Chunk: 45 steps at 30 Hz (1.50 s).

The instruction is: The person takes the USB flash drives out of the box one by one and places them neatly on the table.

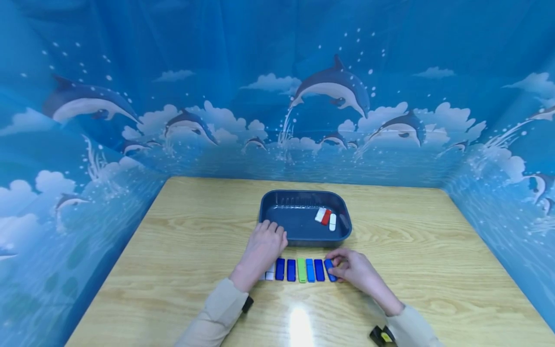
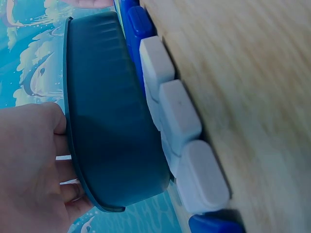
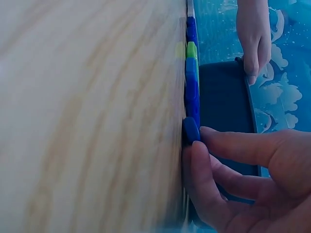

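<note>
My right hand pinches a blue USB stick between thumb and fingertips, at the right end of a row on the table. This stick lies slightly slanted. Left of it stand blue sticks, a lighter blue one and a green one. White sticks are at the left end, partly hidden by my left arm in the head view. My left hand grips the near left rim of a dark blue plastic bin, its fingers over the edge.
Inside the bin lie two white sticks and a red one. The bin stands just behind the row on the wooden table. A blue dolphin-print curtain surrounds the table at the back and sides.
</note>
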Each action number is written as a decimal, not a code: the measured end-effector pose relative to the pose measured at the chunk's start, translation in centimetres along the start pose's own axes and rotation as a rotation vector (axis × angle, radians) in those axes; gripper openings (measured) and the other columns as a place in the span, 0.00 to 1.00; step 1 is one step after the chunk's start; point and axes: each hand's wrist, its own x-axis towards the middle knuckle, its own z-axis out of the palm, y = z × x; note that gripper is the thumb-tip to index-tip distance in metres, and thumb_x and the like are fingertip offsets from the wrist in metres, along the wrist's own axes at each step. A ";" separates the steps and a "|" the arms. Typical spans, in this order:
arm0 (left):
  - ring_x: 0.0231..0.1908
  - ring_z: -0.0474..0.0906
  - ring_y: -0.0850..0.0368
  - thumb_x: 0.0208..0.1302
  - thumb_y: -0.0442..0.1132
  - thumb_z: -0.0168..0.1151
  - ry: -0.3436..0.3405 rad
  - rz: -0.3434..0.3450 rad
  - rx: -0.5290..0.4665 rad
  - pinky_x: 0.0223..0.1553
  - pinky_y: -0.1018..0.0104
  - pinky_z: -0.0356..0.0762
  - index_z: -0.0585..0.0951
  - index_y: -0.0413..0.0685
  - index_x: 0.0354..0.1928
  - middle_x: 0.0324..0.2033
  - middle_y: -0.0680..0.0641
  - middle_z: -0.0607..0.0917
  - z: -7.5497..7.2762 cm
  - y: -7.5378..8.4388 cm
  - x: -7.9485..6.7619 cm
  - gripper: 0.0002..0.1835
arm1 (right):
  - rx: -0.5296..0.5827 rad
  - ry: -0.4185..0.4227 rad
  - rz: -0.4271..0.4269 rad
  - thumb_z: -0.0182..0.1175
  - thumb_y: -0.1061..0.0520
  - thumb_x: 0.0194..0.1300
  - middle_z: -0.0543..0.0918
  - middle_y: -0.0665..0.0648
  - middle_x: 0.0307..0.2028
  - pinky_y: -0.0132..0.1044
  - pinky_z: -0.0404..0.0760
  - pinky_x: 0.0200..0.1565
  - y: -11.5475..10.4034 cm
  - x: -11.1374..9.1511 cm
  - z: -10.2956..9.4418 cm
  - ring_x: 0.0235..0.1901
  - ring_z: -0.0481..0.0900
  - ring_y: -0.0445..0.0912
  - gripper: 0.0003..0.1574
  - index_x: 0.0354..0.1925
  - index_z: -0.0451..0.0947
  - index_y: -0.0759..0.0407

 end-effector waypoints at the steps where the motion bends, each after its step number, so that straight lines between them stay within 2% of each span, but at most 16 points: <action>1: 0.34 0.76 0.55 0.74 0.44 0.58 -0.002 0.002 0.004 0.43 0.62 0.78 0.83 0.48 0.32 0.27 0.51 0.81 0.0 0.0 0.0 0.12 | -0.012 0.007 0.008 0.70 0.69 0.58 0.80 0.57 0.35 0.35 0.85 0.27 -0.1 0.0 0.0 0.25 0.81 0.45 0.18 0.48 0.81 0.67; 10: 0.35 0.78 0.54 0.73 0.44 0.59 0.018 0.020 0.020 0.45 0.61 0.80 0.83 0.47 0.33 0.28 0.50 0.82 0.0 -0.1 0.2 0.12 | -0.161 0.064 0.059 0.72 0.64 0.58 0.80 0.51 0.30 0.33 0.76 0.23 -0.7 0.3 0.3 0.20 0.79 0.43 0.16 0.45 0.81 0.60; 14: 0.35 0.78 0.54 0.73 0.44 0.59 0.018 0.025 0.026 0.45 0.61 0.80 0.83 0.46 0.33 0.28 0.50 0.82 0.0 -0.1 0.3 0.12 | -0.173 0.077 0.046 0.71 0.64 0.60 0.80 0.51 0.30 0.33 0.77 0.23 -0.6 0.4 0.2 0.21 0.79 0.42 0.16 0.47 0.81 0.61; 19: 0.35 0.78 0.54 0.74 0.44 0.58 0.019 0.022 0.023 0.46 0.61 0.80 0.83 0.47 0.33 0.28 0.50 0.82 0.1 -0.1 0.3 0.12 | -0.222 0.119 0.022 0.69 0.61 0.64 0.81 0.49 0.29 0.32 0.74 0.23 -0.8 0.4 -0.3 0.22 0.77 0.42 0.10 0.45 0.83 0.58; 25: 0.35 0.78 0.54 0.74 0.44 0.58 0.012 0.019 0.018 0.46 0.61 0.80 0.83 0.47 0.33 0.28 0.50 0.82 0.2 -0.1 0.3 0.12 | -0.265 0.159 -0.034 0.68 0.60 0.65 0.83 0.48 0.29 0.32 0.74 0.28 -1.5 0.4 -1.4 0.27 0.75 0.42 0.03 0.39 0.84 0.54; 31: 0.36 0.78 0.53 0.74 0.43 0.57 0.003 0.019 0.006 0.47 0.60 0.80 0.83 0.47 0.33 0.29 0.50 0.82 0.1 -0.1 0.2 0.12 | -0.256 0.192 -0.168 0.66 0.58 0.68 0.84 0.48 0.31 0.30 0.79 0.34 -2.3 0.9 -2.2 0.31 0.79 0.40 0.02 0.39 0.84 0.55; 38: 0.37 0.78 0.53 0.74 0.44 0.57 -0.012 0.016 0.011 0.49 0.60 0.79 0.83 0.47 0.34 0.29 0.50 0.83 0.1 -0.1 0.2 0.12 | -0.244 0.309 -0.250 0.65 0.60 0.68 0.85 0.53 0.31 0.30 0.80 0.29 -4.1 2.7 -3.2 0.27 0.81 0.42 0.02 0.40 0.84 0.57; 45: 0.37 0.79 0.53 0.74 0.44 0.57 -0.014 0.013 0.010 0.49 0.59 0.79 0.83 0.47 0.35 0.30 0.50 0.83 0.2 0.0 0.0 0.12 | -0.385 0.332 -0.263 0.65 0.60 0.69 0.88 0.56 0.33 0.36 0.80 0.29 -5.2 5.8 -3.6 0.27 0.82 0.44 0.08 0.45 0.85 0.61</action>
